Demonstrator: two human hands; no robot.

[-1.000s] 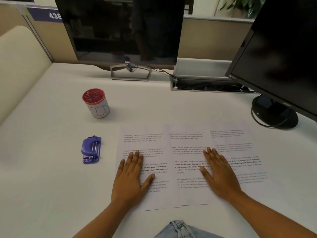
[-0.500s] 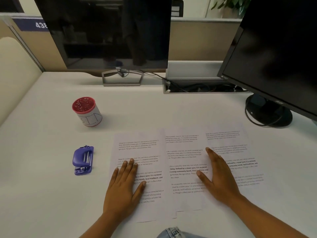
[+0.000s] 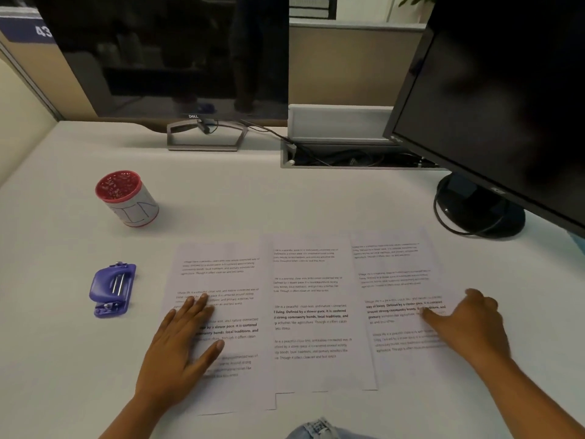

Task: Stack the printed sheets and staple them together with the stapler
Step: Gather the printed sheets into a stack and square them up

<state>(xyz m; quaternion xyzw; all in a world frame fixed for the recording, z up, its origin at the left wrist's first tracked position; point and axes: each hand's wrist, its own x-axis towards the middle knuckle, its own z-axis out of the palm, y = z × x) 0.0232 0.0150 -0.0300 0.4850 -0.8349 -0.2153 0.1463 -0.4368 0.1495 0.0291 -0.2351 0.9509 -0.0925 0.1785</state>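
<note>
Three printed sheets lie side by side on the white desk, edges overlapping: a left sheet (image 3: 228, 280), a middle sheet (image 3: 311, 299) and a right sheet (image 3: 395, 274). My left hand (image 3: 180, 346) rests flat on the left sheet, fingers spread. My right hand (image 3: 465, 321) lies on the right sheet near its right edge, fingers curled down onto the paper. A small blue stapler (image 3: 112, 289) sits on the desk left of the sheets, apart from both hands.
A red-rimmed white cup (image 3: 126, 198) stands behind the stapler. A monitor stand (image 3: 205, 136) and a cable tray (image 3: 348, 156) line the back. A second monitor's round base (image 3: 478, 207) sits at the right. A partition wall (image 3: 19, 134) bounds the left.
My right hand has slid from the middle sheet to the right sheet. My left hand has stayed on the left sheet. The camera has tilted down and moved closer.
</note>
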